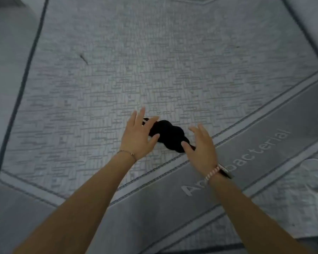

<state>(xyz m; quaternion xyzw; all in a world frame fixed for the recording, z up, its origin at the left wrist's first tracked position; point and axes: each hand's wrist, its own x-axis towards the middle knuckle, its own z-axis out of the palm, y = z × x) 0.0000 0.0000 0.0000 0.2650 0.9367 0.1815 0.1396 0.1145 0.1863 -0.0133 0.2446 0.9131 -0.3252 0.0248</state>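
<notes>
We see black bundle (168,135) lying on grey mattress (117,70), near its front band | left hand (139,134) spread, fingers straight, at bundle's left end | right hand (202,147) spread, at its right end | neither grips.

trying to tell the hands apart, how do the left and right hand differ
The left hand wears a thin bracelet; the right hand wears a watch. The left hand is at the far end of the black cloth, the right hand at its near end. Both are open and spread.
</notes>
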